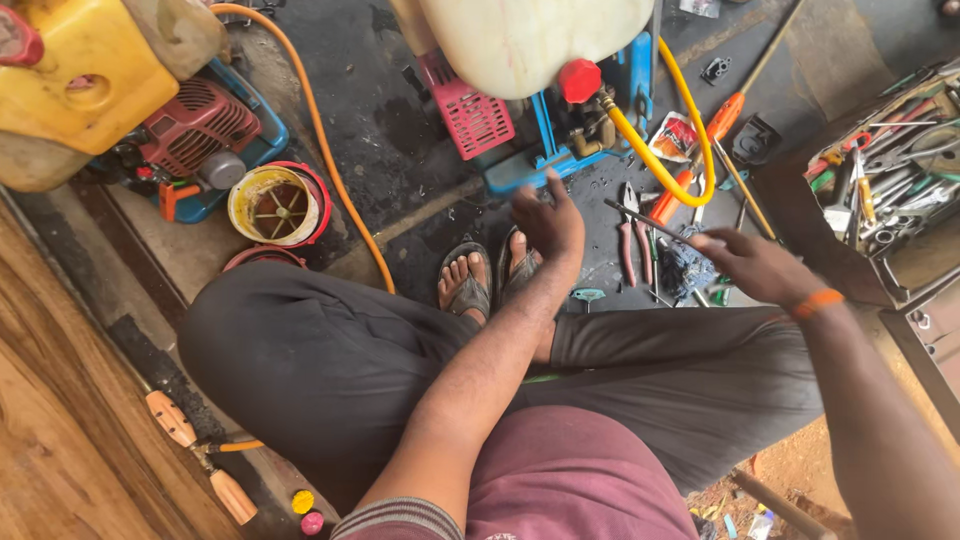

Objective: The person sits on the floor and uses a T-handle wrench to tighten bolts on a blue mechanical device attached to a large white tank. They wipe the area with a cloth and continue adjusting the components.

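I sit with my legs crossed and my sandalled feet [480, 280] on a dark, oily floor. My left hand [548, 222] reaches forward over my feet, its back to the camera and its fingers curled. One finger points up at the blue frame [530, 165] of a white tank sprayer [530, 40] with a red cap [580, 80]. Its palm is hidden. My right hand [755, 265], with an orange wristband, grips a thin dark metal rod [645, 218] that points left over red-handled pliers [632, 245].
A yellow hose [690, 135] loops off the sprayer. An orange-handled screwdriver [725, 115] and small parts lie beyond. A box of tools [890, 190] stands right. At left are a yellow tank [80, 80], a red engine [195, 125], a round red-rimmed part [278, 203] and an orange hose [330, 150].
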